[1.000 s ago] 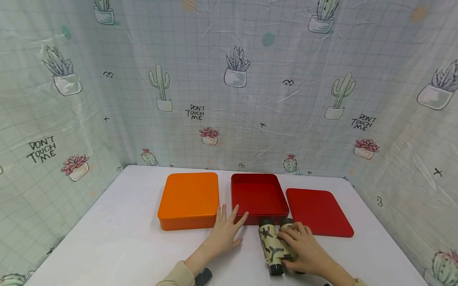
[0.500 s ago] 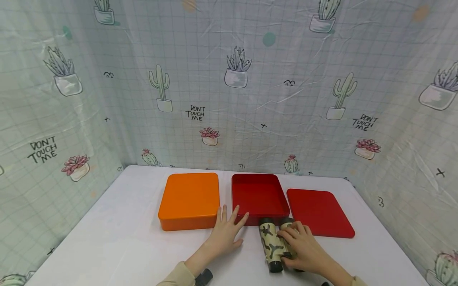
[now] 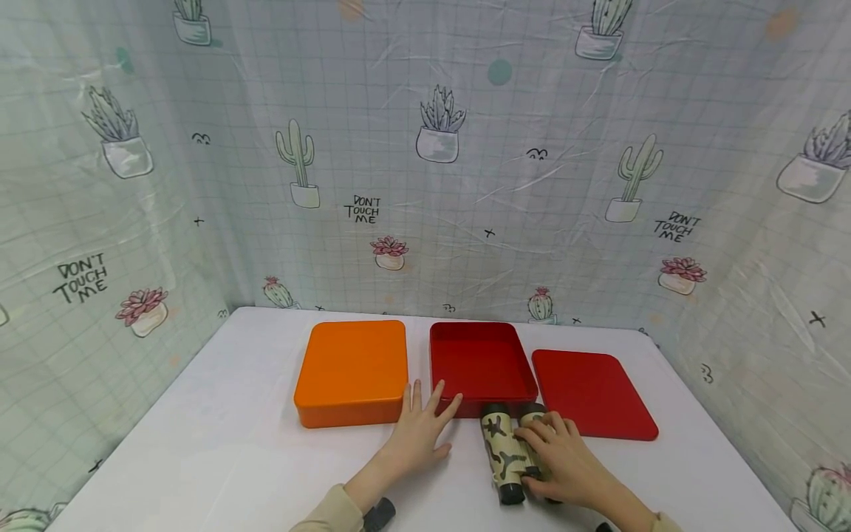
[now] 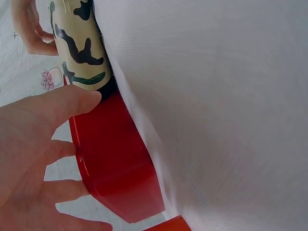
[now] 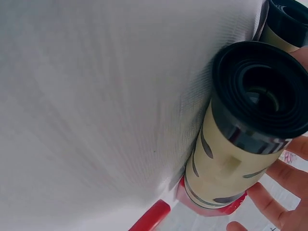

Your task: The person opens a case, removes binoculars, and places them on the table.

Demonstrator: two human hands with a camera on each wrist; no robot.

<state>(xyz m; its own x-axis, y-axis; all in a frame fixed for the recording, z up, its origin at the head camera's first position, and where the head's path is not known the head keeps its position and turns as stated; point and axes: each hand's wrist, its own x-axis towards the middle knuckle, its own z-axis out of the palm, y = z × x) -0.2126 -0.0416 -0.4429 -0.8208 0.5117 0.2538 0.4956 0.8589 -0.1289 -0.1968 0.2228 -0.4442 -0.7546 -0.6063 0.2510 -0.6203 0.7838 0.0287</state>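
Observation:
Camouflage-patterned binoculars [image 3: 503,454] lie on the white table, their black far ends close against the front wall of an open red box [image 3: 465,408]. My right hand [image 3: 566,464] grips the right barrel, fingers curled over its top and thumb at the near side; that barrel is mostly covered in the head view. In the right wrist view, a round black end of the binoculars [image 5: 231,171] faces the camera. My left hand [image 3: 420,434] is spread wide, fingertips right at the red box's front rim. Its thumb overlaps the binoculars [image 4: 79,45] in the left wrist view.
An orange box [image 3: 352,373], flat top up, sits left of the red box. To the right lies a flat red lid [image 3: 594,395]. A curtain printed with cacti [image 3: 439,148] hangs behind the white table [image 3: 219,436] and along both sides.
The near ends of the binoculars have shifted slightly away from me under my right hand. My left hand has stayed in place by the red box.

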